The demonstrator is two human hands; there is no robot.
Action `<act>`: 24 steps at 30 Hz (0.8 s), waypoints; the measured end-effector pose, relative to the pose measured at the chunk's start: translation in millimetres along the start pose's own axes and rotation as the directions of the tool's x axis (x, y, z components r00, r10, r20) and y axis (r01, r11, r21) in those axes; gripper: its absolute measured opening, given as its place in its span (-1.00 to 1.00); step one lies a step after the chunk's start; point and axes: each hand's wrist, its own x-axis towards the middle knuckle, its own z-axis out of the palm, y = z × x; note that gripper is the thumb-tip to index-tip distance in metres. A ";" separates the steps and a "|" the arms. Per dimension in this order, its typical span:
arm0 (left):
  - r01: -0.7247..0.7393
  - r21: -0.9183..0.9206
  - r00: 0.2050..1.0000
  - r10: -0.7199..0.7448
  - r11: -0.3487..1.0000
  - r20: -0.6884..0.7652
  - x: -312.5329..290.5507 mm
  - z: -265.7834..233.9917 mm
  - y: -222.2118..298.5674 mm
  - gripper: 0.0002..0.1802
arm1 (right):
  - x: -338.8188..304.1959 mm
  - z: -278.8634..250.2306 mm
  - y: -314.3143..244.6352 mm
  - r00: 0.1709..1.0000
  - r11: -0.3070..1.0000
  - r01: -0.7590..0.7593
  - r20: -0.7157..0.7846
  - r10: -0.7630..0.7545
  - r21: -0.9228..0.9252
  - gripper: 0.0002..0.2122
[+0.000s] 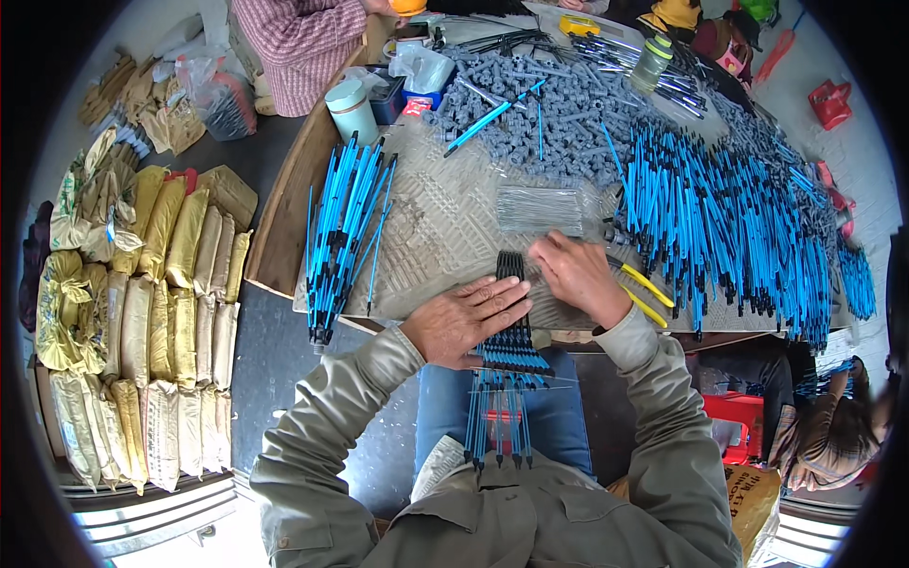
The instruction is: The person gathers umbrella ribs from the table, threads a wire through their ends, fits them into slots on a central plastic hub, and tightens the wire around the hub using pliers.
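A row of thin blue-and-black rods (516,346) lies side by side across the near table edge, their lower ends hanging over my lap. My left hand (469,322) lies across this row, its fingers close together on top of the black sections and holding it. Just beyond the row's far end, my right hand (573,273) is closed in a pinch; what sits between its fingertips is too small to make out. Beyond that hand lies a stack of thin straight metal wires (540,210). Pliers with yellow handles (649,292) rest to the right of my right wrist.
Many blue rods (729,218) cover the table's right side; another bundle (346,232) lies left. Grey plastic parts (549,114) are heaped behind, beside a pale green canister (351,112) and a bottle (651,62). Packed sacks (142,312) stand left. Other people sit around the table.
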 end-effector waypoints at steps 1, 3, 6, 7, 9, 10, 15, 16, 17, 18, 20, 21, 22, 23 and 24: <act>-0.009 0.016 1.000 0.009 1.000 0.012 0.0 -0.4 0.3 0.16 | 0.8 -0.4 -0.6 1.000 1.000 0.000 -0.001 0.000 0.000 -0.90; -0.019 0.034 0.999 0.018 0.999 0.026 -0.3 -1.5 0.4 0.15 | 2.6 -1.1 -1.7 0.999 1.000 0.028 0.016 -0.028 -0.001 -0.92; -0.021 -0.002 1.000 0.021 1.000 -0.004 -1.8 -3.0 0.5 0.14 | 6.9 3.0 -3.8 0.999 0.999 0.049 -0.002 -0.049 0.011 -0.93; -0.021 -0.002 1.000 0.021 1.000 -0.003 -1.9 -2.9 1.1 0.14 | 8.7 5.2 -4.9 0.998 0.998 0.059 -0.027 -0.058 0.024 -0.94; -0.016 -0.067 0.999 0.014 0.998 -0.034 -2.3 -1.1 3.3 0.19 | 5.5 4.4 -5.6 0.996 0.997 0.068 -0.054 -0.066 0.040 -0.95; -0.014 -0.100 0.999 0.009 0.995 -0.047 -3.2 -0.2 5.0 0.22 | -0.9 -0.8 -3.9 0.997 0.998 0.066 -0.047 -0.067 -0.013 -0.94; -0.035 -0.023 0.999 0.034 0.999 -0.027 -0.2 0.7 9.2 0.15 | -4.5 1.2 -0.2 0.971 0.962 0.198 -0.097 -0.219 -0.189 -0.93; -0.043 -0.032 0.997 0.041 0.999 -0.073 1.9 2.1 7.3 0.10 | -2.5 1.0 0.8 0.948 0.938 0.262 -0.120 -0.294 -0.228 -0.93; -0.052 -0.041 0.992 0.047 0.998 -0.119 4.7 4.0 4.5 0.07 | 1.4 -2.0 6.3 0.951 0.941 0.252 -0.121 -0.284 -0.226 -0.93; -0.050 -0.062 0.987 0.040 0.997 -0.158 1.9 4.5 6.4 0.04 | 7.3 -5.8 5.3 0.969 0.939 0.233 -0.024 -0.247 -0.251 -0.94; -0.051 -0.089 0.986 0.036 0.995 -0.160 5.5 8.2 8.8 0.04 | -1.7 -17.1 -2.9 0.977 0.941 0.213 0.083 -0.198 -0.264 -0.93; -0.049 -0.094 0.983 0.031 0.994 -0.183 10.5 7.1 8.7 0.03 | -6.7 -35.7 -8.8 0.998 0.985 0.062 -0.042 -0.056 0.159 -0.90; -0.033 -0.093 0.980 0.014 0.995 -0.198 9.5 6.2 8.0 0.03 | -9.0 -54.1 -17.6 0.988 0.817 -0.047 -0.094 0.122 0.575 -0.87; -0.012 -0.096 0.982 -0.007 0.995 -0.191 5.8 7.1 6.4 0.03 | -17.6 -80.4 -35.8 0.988 0.599 -0.073 -0.026 0.155 0.797 -0.85; 0.003 -0.101 0.982 -0.022 0.995 -0.188 2.3 6.5 4.0 0.04 | -29.5 -104.3 -54.8 0.985 0.326 -0.101 0.049 0.165 0.940 -0.83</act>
